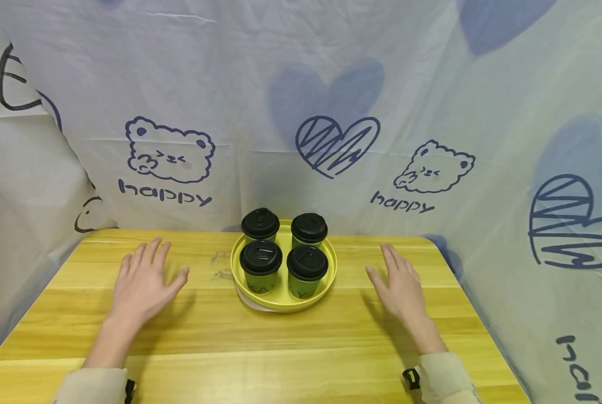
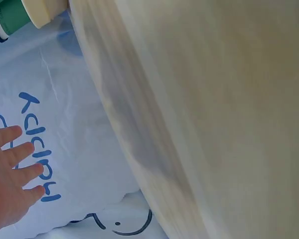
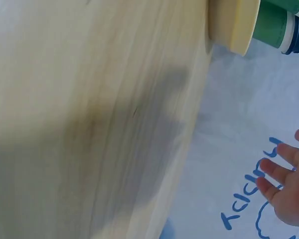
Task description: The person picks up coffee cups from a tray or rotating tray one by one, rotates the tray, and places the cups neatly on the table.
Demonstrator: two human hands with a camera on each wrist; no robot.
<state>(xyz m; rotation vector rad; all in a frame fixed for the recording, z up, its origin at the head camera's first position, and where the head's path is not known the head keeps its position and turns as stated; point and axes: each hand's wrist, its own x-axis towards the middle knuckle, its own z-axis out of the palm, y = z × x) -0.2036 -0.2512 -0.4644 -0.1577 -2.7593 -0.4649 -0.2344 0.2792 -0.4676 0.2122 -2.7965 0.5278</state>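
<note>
Several green paper cups (image 1: 303,288) with black lids stand upright on a round yellow tray (image 1: 280,306) at the far middle of the table. A paler rim shows under the tray's front edge. My left hand (image 1: 141,283) is over the table to the left of the tray, fingers spread and holding nothing. On the other side, my right hand (image 1: 400,286) is held apart from the tray, its fingers straight and nothing in them. Each wrist view catches part of the tray (image 2: 42,12) and a green cup (image 3: 271,25) in an upper corner.
The wood-grain table (image 1: 260,359) ends at the back against a white cloth (image 1: 240,101) printed with hearts, bears and "happy". Cloth also hangs along both sides. Two small marks (image 1: 222,266) lie left of the tray. A dark band (image 1: 410,379) circles the right wrist.
</note>
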